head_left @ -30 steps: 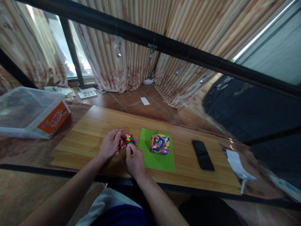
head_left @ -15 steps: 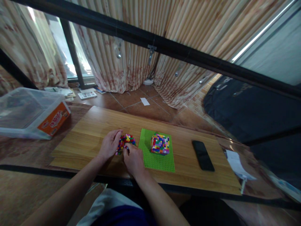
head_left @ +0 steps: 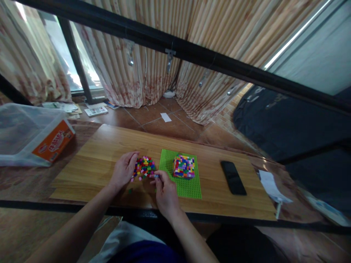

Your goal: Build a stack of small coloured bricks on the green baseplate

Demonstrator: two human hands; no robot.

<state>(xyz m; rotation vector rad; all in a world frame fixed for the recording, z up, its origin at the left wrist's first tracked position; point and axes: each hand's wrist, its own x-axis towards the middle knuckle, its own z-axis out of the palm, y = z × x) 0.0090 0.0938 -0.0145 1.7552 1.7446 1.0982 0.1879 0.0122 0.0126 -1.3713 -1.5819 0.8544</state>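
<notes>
Your right hand (head_left: 166, 191) pinches a small blue toy brick (head_left: 156, 176) between thumb and fingertips, just right of the loose brick pile (head_left: 144, 166) on the wooden board (head_left: 216, 199). Your left hand (head_left: 124, 170) lies along the pile's left edge, fingers loosely extended and unclenched. To your right, the multicoloured brick block (head_left: 184, 167) sits on the green studded baseplate (head_left: 189, 190), with a black smartphone (head_left: 233, 177) farther right, apart from it.
</notes>
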